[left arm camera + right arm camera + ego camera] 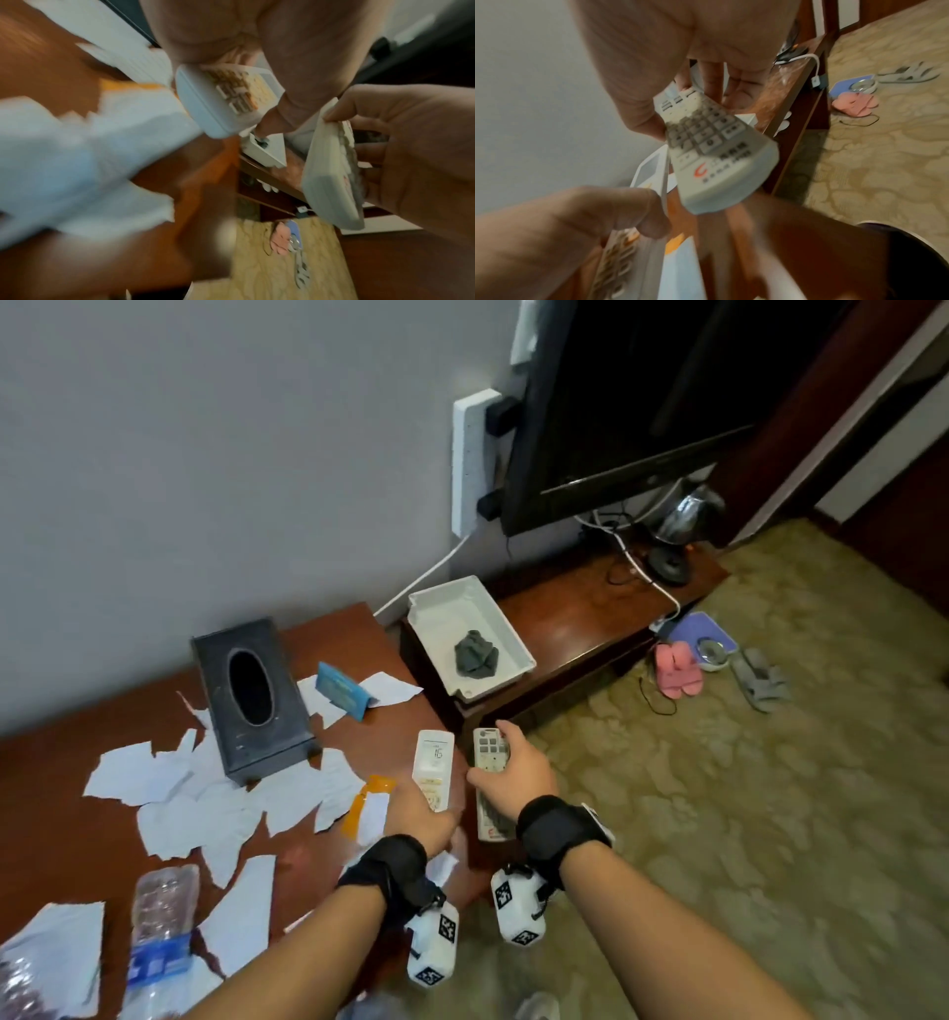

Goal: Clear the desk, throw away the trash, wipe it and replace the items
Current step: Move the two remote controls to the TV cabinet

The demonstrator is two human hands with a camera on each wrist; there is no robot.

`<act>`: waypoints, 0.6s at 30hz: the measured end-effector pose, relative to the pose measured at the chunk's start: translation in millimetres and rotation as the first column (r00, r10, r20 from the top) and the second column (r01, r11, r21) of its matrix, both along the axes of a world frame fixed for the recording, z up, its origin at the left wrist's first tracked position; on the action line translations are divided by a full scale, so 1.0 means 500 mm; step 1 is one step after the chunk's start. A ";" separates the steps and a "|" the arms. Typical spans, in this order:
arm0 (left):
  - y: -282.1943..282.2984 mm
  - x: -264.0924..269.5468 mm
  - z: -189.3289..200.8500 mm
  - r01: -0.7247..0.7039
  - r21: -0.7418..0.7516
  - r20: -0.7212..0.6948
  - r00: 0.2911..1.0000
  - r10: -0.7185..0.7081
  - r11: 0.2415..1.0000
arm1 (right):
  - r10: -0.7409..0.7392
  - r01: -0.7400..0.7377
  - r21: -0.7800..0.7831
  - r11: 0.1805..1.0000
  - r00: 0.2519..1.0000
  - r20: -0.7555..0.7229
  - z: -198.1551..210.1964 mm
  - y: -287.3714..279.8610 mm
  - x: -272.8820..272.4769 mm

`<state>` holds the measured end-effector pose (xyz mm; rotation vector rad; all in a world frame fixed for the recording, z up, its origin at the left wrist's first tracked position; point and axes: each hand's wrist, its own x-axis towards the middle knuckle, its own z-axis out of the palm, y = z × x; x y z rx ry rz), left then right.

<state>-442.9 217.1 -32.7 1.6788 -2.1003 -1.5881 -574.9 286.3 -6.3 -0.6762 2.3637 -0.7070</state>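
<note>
White plastic in both hands: the left hand [421,814] is closed round an air-conditioner remote [434,762] whose small screen shows what looks like "16". The right hand [518,778] grips a television remote [488,749] with grey keys and a red C-shaped logo [700,170] near its bottom end; the print beside the logo is too blurred to read. The two remotes are held side by side, not touching, at the right edge of the brown wooden worktop [67,839].

Torn paper scraps [138,773] litter the worktop around a dark tissue box [251,701]. A blue card [341,693] stands behind it, and an orange packet [369,806] lies just left of the left hand. A crushed plastic bottle [162,916] with an unreadable blue label lies at the near left. On the lower stand [580,613] to the right, a white tray [462,608] holds a grey cloth [475,654].
</note>
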 end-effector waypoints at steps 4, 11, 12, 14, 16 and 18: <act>0.118 -0.148 0.011 0.055 -0.011 -0.049 0.997 -0.056 0.998 | -0.056 0.055 -0.039 0.998 0.998 -0.013 0.016 0.141 -0.130; 0.332 -0.386 0.039 0.094 -0.084 -0.111 0.988 -0.103 0.992 | -0.121 0.116 -0.117 0.986 0.992 -0.036 0.052 0.367 -0.342; 0.354 -0.416 0.045 0.106 -0.086 -0.105 0.988 -0.115 0.991 | -0.131 0.126 -0.122 0.985 0.991 -0.035 0.058 0.393 -0.369; 0.387 -0.476 0.056 0.141 -0.107 -0.097 0.984 -0.152 0.984 | -0.154 0.148 -0.130 0.980 0.988 -0.034 0.070 0.436 -0.422; 0.404 -0.544 0.060 0.169 -0.124 -0.106 0.977 -0.182 0.978 | -0.167 0.159 -0.147 0.976 0.985 -0.040 0.079 0.466 -0.479; 0.416 -0.616 0.064 0.192 -0.143 -0.111 0.972 -0.209 0.971 | -0.186 0.178 -0.149 0.973 0.981 -0.044 0.073 0.489 -0.541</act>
